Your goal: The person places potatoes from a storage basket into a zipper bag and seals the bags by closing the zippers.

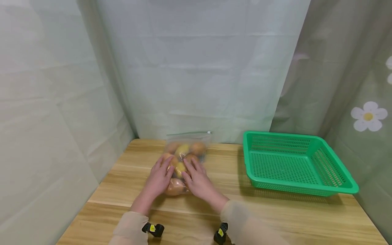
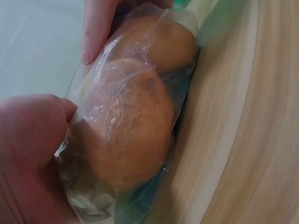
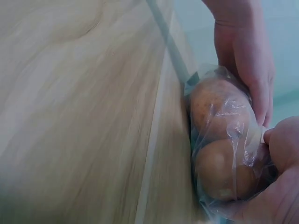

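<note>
A clear zip bag (image 1: 188,137) lies on the table, its closure strip with a white slider at the far end. Several rounded orange-brown pieces of produce (image 1: 176,187) and some yellow ones (image 1: 180,168) fill it; one orange-brown piece (image 2: 126,126) looks rough and speckled, like a potato. My left hand (image 1: 159,178) rests on the bag's left side, fingers extended forward. From the right, my right hand (image 1: 197,178) lies over the bag with its fingers spread. In the right wrist view, both hands meet the top of the bag above two rounded pieces.
A green perforated plastic basket (image 1: 294,190) stands on the right of the wooden table (image 1: 190,224). Pale cloth curtains (image 1: 196,85) enclose the back and sides, with a white flower print (image 1: 369,116) on the right one.
</note>
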Demonstrator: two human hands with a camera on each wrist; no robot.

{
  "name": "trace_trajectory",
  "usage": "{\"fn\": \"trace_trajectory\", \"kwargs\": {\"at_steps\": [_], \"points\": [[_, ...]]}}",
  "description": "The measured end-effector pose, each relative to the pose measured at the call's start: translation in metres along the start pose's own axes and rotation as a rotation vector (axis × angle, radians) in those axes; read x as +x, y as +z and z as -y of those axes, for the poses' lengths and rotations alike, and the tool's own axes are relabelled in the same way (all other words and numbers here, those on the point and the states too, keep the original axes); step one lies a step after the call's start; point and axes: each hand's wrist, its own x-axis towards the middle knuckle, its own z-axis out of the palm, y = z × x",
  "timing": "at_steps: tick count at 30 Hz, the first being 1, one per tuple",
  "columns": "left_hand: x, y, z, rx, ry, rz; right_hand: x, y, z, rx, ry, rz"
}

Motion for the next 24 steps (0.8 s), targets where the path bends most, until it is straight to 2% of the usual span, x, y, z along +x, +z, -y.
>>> {"fn": "trace_trajectory", "kwargs": {"at_steps": [5,9,17,21,24], "points": [[0.0,-0.009,0.015,0.017,-0.062,-0.01,0.009,0.015,0.011,0.009,0.003,0.032],[0.001,-0.013,0.019,0.029,-0.086,0.004,0.01,0.018,0.017,-0.028,0.012,0.032],[0.005,-0.013,0.014,0.063,-0.054,-0.002,0.006,0.01,0.021,-0.277,0.002,-0.026],[0.006,-0.016,0.007,0.107,-0.053,-0.01,0.004,0.001,0.019,-0.315,0.002,-0.031],[0.008,-0.019,-0.005,0.153,-0.024,-0.033,-0.002,-0.018,0.018,-0.36,-0.015,-0.033]]}}
